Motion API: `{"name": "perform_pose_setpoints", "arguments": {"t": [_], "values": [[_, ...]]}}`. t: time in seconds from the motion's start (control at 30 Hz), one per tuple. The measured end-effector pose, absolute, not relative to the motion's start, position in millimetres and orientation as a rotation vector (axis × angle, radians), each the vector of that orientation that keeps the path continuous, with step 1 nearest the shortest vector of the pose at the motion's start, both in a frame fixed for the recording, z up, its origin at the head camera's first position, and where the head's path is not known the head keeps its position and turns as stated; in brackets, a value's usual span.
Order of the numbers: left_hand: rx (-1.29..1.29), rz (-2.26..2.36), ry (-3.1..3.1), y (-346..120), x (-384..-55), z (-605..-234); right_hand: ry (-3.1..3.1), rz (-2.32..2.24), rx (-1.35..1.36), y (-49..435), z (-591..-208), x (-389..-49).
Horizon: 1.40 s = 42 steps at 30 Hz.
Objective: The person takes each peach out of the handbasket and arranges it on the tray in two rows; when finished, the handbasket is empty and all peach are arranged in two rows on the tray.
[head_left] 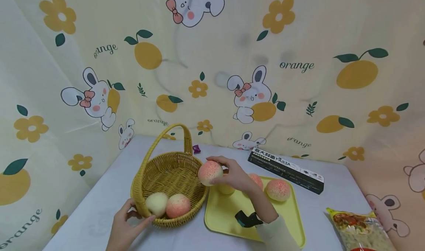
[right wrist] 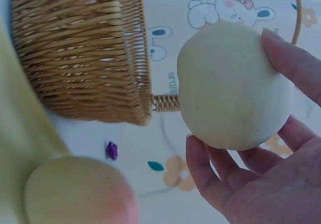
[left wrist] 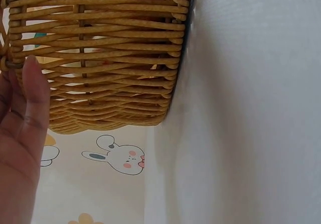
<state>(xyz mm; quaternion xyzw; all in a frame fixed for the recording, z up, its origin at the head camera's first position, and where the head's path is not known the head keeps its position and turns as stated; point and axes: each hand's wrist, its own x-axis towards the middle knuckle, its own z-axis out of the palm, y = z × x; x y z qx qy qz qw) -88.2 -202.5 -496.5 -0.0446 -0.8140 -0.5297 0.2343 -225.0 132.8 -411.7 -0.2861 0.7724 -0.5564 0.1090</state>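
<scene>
A toy peach [head_left: 210, 173], pink-speckled on one side and pale on the other, is held between the thumb and fingers of my right hand [head_left: 234, 175]. It is raised by the right rim of the yellow wicker basket [head_left: 172, 170]. My left hand [head_left: 126, 225] grips the basket at its near-left rim, by the foot of the handle, with the thumb [left wrist: 36, 83] against the outer weave. Inside the basket lie a pale peach [head_left: 157, 204] and a pinkish peach [head_left: 178, 206], side by side. On the yellow tray [head_left: 220, 219] rest more peaches [head_left: 279, 190], partly hidden by my right arm.
Behind the tray lies a long black pasta box [head_left: 285, 170]. A food packet [head_left: 360, 230] is at the table's right front. One small purple wrapped piece [head_left: 196, 149] sits behind the basket. A printed cloth [head_left: 212, 59] hangs around the table's back and sides.
</scene>
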Motion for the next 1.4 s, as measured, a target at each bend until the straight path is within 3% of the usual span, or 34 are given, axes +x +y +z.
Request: {"name": "perform_pose_setpoints", "arguments": {"t": [0.6,1.4], "values": [[-0.081,-1.428,-2.253,-199,-87,-495,2.267,-1.718,-0.690,172,-469,-162],[-0.080,-1.413,-2.239,-197,-87,-494,2.280,-1.690,-0.557,173,-494,-151]]}}
